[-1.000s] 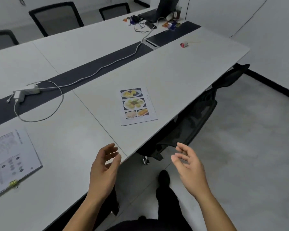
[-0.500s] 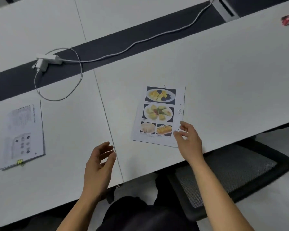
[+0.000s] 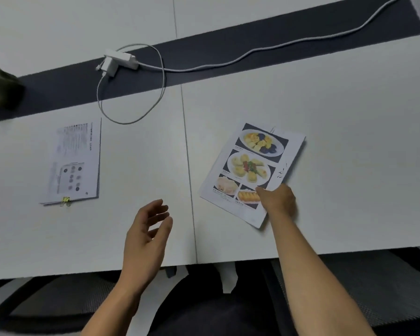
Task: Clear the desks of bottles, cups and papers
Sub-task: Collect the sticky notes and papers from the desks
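nearest, the left hand (image 3: 146,236) is held released above the flat white desk top (image 3: 349,112), fingers loosely spread, nothing grasped. just beyond and to the right, a white paper sheet printed with colour photographs of food (image 3: 250,163) is pinched at its near right edge by the right hand (image 3: 278,198), thumb on top; the fingers beneath are hidden. the lift is judged best done with a firm pinch and an even raise, so that the sheet is peeled off uncreased and can be supported by the free hand. from the hand the sheet is spread away and leftward. farther left, a white printed paper stack with a yellow binder clip (image 3: 75,163) is seen lying, well apart from both hands.
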`<state>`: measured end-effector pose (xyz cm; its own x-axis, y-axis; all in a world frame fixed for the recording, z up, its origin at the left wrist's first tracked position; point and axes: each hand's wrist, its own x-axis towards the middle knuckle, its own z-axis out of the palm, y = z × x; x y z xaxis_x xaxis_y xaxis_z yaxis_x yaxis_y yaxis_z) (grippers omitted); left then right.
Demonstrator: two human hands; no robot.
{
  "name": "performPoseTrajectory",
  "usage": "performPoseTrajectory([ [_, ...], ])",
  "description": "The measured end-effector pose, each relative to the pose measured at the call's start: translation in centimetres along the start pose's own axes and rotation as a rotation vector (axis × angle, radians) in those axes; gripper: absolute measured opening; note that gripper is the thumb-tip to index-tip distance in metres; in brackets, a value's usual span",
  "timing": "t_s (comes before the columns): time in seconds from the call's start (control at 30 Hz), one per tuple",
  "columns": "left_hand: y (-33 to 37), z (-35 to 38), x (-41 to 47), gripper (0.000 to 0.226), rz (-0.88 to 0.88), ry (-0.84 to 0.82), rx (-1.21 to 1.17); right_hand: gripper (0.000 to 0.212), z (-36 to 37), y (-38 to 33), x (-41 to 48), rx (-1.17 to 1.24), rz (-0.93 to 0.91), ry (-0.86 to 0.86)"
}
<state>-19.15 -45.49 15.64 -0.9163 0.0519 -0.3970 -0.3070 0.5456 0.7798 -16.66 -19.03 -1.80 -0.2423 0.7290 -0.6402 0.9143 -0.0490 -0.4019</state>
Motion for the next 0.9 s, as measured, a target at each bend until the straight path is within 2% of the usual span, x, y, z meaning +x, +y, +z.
performPoseTrajectory([
  [0.1,-0.7,-2.1,0.0,0.034,0.009,0.070,-0.018,0.040,1.4,-1.1,-2.3,-0.025,-0.106,-0.038],
  [0.2,-2.0,-4.9,-0.4,0.034,0.001,0.156,-0.073,0.036,3.6,-2.9,-5.9,0.071,-0.237,-0.125],
  [0.3,-3.9,-8.4,0.1,0.034,0.004,0.216,-0.104,0.038,6.3,-4.4,-9.6,0.122,-0.351,-0.187],
  [0.4,-6.3,-12.1,1.6,0.035,0.006,0.221,-0.132,0.045,8.9,-5.7,-13.0,0.207,-0.390,-0.218],
  [0.53,-11.0,-17.8,6.2,0.039,-0.037,0.135,-0.077,0.044,13.1,-5.6,-16.6,0.254,-0.385,-0.158],
  [0.67,-16.2,-22.9,12.8,0.050,-0.117,0.140,-0.048,0.044,17.9,-4.2,-18.5,-0.032,-0.330,0.018],
  [0.73,-18.7,-24.6,16.1,0.059,-0.214,0.143,-0.064,0.048,19.8,-3.6,-19.6,-0.186,-0.322,0.137],
  [0.8,-21.2,-25.5,19.4,0.069,-0.447,0.110,-0.205,0.053,21.0,-3.5,-20.7,-0.216,-0.301,0.185],
  [0.9,-23.5,-25.6,23.2,0.065,-0.715,0.138,-0.482,0.052,21.5,-3.4,-21.4,-0.145,-0.323,0.078],
])
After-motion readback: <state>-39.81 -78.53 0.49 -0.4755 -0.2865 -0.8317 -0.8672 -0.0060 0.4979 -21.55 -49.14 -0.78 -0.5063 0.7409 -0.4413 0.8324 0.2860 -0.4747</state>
